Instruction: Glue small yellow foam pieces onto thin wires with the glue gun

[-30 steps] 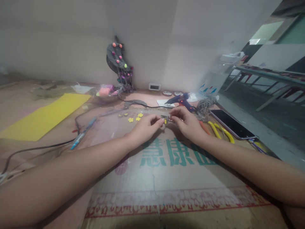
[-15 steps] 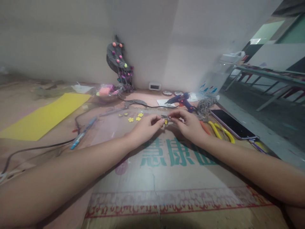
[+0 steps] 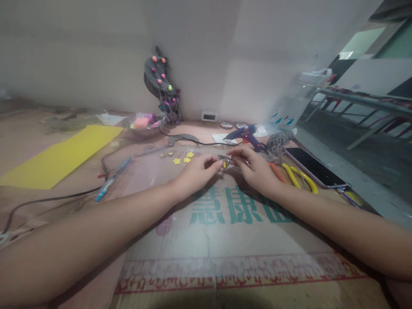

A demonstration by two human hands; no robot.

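Note:
Over the middle of the printed plastic sheet, my left hand (image 3: 198,172) pinches a small grey-and-yellow piece (image 3: 224,163) between thumb and forefinger. Dark thin strands or petals stick out of its top; their exact shape is too small to make out. My right hand (image 3: 254,169) is at the piece's right side, thumb and fingers closed together close to it. Whatever its fingertips grip is hidden. Left of my hands lie several yellow felt flowers (image 3: 177,161) and a few tiny greyish-yellow bits (image 3: 170,153).
A blue glue gun (image 3: 242,134) with a lit red light rests behind my right hand. Grey yarn (image 3: 277,142), yellow-handled scissors or pliers (image 3: 291,175) and a phone (image 3: 314,167) lie right. Yellow felt (image 3: 61,159), a blue pen (image 3: 113,179) and a black cable (image 3: 58,196) lie left.
My right fingertips have shifted slightly right along the small piece, and the forefinger stands a little more raised. My left hand stays in place with the piece.

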